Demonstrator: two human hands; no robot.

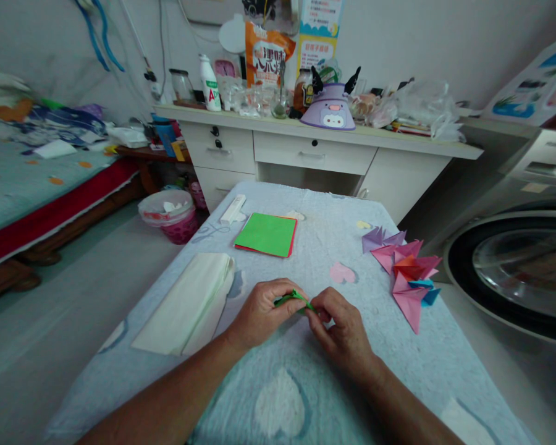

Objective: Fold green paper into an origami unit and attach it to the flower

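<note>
Both hands meet over the near middle of the surface [426, 371], which is covered with a pale blue cloth patterned with hearts. Between them is a small piece of green paper [293, 298], already folded narrow. The left hand [264, 312] is curled closed around one end, pinching it with thumb and fingers. The right hand [338, 327] pinches the other end with its fingertips. The paper sits just above the cloth, though I can't tell whether it touches it.

Further back, near the middle of the surface, lies a stack of paper squares [266, 235] with a green sheet on top and red edges showing beneath. Just beyond its left corner is a small white box [233, 209]. To the left of the hands lies a long white bundle [189, 303], flat and folded, running along the edge. Off to the right, well apart from the hands, is a cluster of folded paper shapes [408, 272] in pink, purple, orange and blue, their points overlapping.

On the floor past the far left corner stands a bin [169, 213] lined with a plastic bag. A cluttered white desk [315, 154] runs along the back wall, with a purple kettle [328, 108] on top. A washing machine [514, 266] stands on the right and a bed [28, 185] on the left.
</note>
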